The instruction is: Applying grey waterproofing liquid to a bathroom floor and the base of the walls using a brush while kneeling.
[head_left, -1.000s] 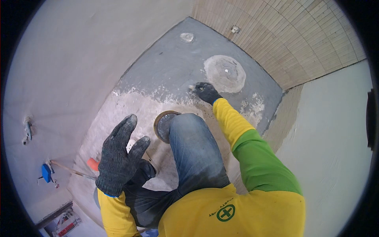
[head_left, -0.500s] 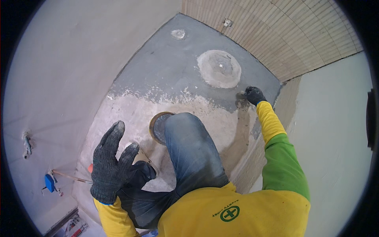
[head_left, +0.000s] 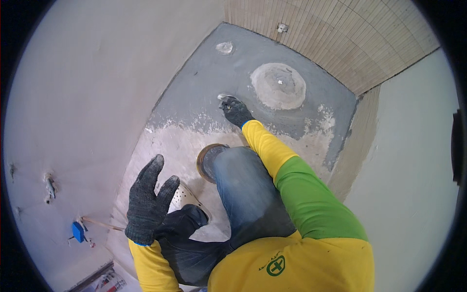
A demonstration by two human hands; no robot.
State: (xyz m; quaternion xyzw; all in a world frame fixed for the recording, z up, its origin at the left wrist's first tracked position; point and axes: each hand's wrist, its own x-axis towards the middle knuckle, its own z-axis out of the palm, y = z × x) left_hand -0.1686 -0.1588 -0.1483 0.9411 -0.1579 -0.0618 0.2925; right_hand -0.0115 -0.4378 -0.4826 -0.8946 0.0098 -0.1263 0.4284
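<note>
In a dark knit glove, my right hand [head_left: 237, 112] is closed low over the grey-coated floor [head_left: 187, 92], left of a pale round patch [head_left: 278, 86]. A small, shiny whitish edge [head_left: 225, 97] shows at its fingers; what kind of thing it belongs to I cannot make out. My left hand [head_left: 150, 202], gloved alike, is raised at the left with fingers apart and nothing in it. Beside my bent knee stands a round container [head_left: 208, 163] with a yellowish rim and grey contents, partly hidden by the knee.
Nearer me the floor is bare and whitish [head_left: 170, 141], with a ragged border to the grey coat. A smaller pale patch [head_left: 224, 47] lies farther off. Plain walls stand left and right, a tiled wall [head_left: 331, 39] ahead. Pipe fittings [head_left: 50, 187] stick out at left.
My right hand has swept left across the grey floor, from right of the round patch to left of it. My left hand stays raised and open. The view has shifted slightly.
</note>
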